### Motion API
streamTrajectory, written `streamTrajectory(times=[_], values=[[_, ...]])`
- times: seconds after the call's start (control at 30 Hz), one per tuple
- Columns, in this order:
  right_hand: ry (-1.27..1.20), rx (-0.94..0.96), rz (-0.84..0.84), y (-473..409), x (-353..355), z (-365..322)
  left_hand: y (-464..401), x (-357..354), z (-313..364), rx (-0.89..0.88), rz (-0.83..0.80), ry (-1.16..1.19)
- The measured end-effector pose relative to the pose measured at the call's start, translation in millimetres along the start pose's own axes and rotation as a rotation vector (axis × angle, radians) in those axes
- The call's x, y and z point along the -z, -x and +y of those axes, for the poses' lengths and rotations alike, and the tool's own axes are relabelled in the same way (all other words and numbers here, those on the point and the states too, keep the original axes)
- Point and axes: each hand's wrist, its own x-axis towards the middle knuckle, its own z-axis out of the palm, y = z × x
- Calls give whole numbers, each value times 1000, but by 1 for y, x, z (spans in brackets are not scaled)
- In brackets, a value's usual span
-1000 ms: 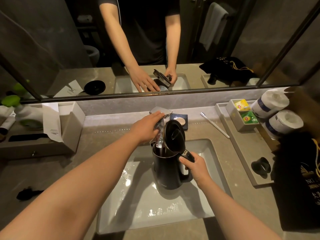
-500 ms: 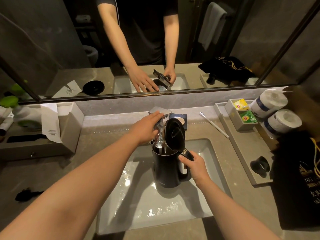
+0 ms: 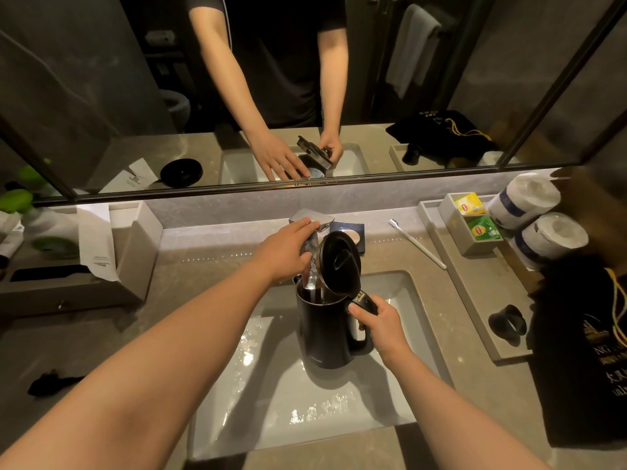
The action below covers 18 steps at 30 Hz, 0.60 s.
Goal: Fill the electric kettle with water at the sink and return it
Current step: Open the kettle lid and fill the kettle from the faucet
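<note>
A black electric kettle [image 3: 324,330] is held upright over the white sink basin [image 3: 271,412], its round lid [image 3: 340,262] flipped up. My right hand [image 3: 381,329] is closed around the kettle's handle. My left hand [image 3: 285,252] rests on the chrome faucet [image 3: 314,220], fingers laid over its lever. A stream of water [image 3: 311,271] falls from the spout into the kettle's open mouth. The water level inside is hidden.
The kettle's round black base shows only in the mirror [image 3: 181,172], on the left of the counter. A toothbrush [image 3: 417,244], a tray [image 3: 475,300] with tea bags [image 3: 483,228], paper rolls [image 3: 549,237] and a black bag [image 3: 583,351] lie right. A tissue box [image 3: 132,245] stands left.
Nothing has visibly moved; both hands and the kettle hold their places while the water keeps running.
</note>
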Motion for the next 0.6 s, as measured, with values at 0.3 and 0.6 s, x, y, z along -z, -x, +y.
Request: streamTrajectory(times=[0.3,0.6], values=[[-6,9,5,0,0,1,-2,-2,-3,6,-11,-7],[3,0,2,1,0,1,-2,-3,-4,-7,-3,-6]])
